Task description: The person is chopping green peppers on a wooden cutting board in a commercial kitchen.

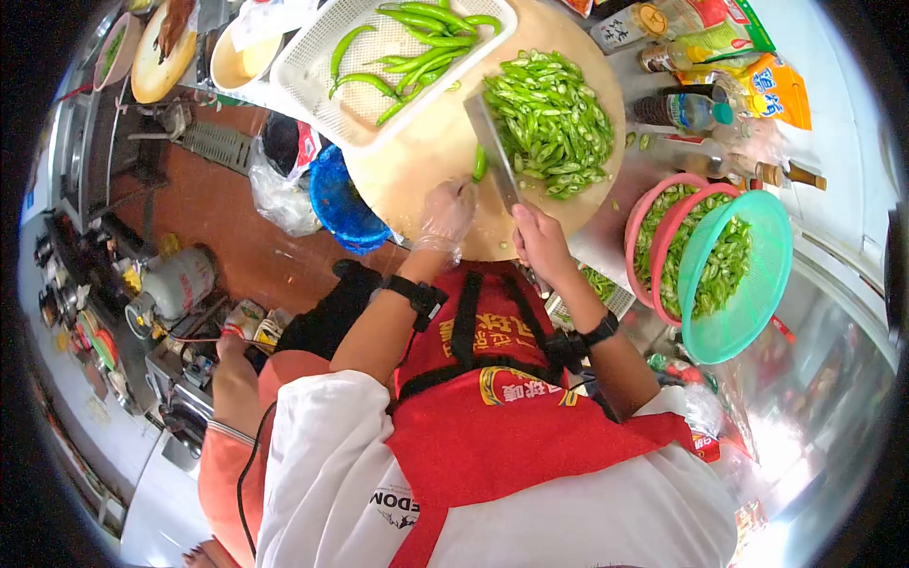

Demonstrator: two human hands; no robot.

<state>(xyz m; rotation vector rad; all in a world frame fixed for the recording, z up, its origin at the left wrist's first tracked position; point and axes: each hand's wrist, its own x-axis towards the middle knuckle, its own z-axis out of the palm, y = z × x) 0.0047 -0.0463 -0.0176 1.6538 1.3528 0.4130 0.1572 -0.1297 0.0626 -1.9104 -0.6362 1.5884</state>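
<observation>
My right hand (543,241) is closed round the handle of a cleaver (492,142), whose blade stands over the round cutting board (398,189). Just left of the blade is a short piece of green pepper (480,163). My left hand (448,213), in a clear plastic glove, has its fingers bent together beside that piece; whether they hold anything is hidden. To the blade's right lies a heap of sliced green peppers (557,123). A white basket (355,137) with whole green peppers (431,43) rests at the board's upper left.
Bottles (677,111) and seasoning bags (781,90) line the right side. Pink baskets (636,237) and a green basket (772,284) hold sliced peppers. A blue bag-lined bin (346,204) is below the board's left edge. Another person's hand (230,343) is at lower left.
</observation>
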